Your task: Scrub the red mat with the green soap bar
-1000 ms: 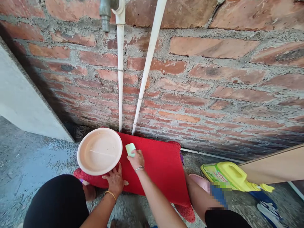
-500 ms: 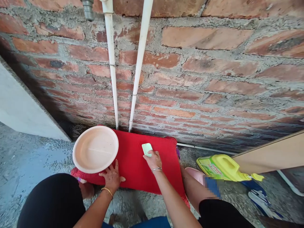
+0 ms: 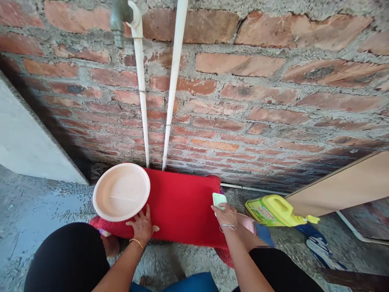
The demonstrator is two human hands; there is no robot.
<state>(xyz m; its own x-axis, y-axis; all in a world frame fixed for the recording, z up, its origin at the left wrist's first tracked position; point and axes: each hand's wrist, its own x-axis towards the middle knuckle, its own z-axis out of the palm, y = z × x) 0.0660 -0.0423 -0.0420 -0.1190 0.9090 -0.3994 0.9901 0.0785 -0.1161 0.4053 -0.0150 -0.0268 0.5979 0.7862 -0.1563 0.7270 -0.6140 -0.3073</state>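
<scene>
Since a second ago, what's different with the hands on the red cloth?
The right hand moved the pale green block rightward, from near the basin to the red cloth's right end. Nothing was let go. The left hand stayed spread beside the basin.

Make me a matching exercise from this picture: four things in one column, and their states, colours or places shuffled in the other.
Column one
1. Basin
2. Right hand
3. Handled bottle
4. Left hand

Column two
A. Yellow, to the right of the red cloth
B. Fingers spread, resting on the red cloth
C. Pale peach, on the left part of the red cloth
D. Gripping a pale green object

Pairs: 1-C, 2-D, 3-A, 4-B
</scene>
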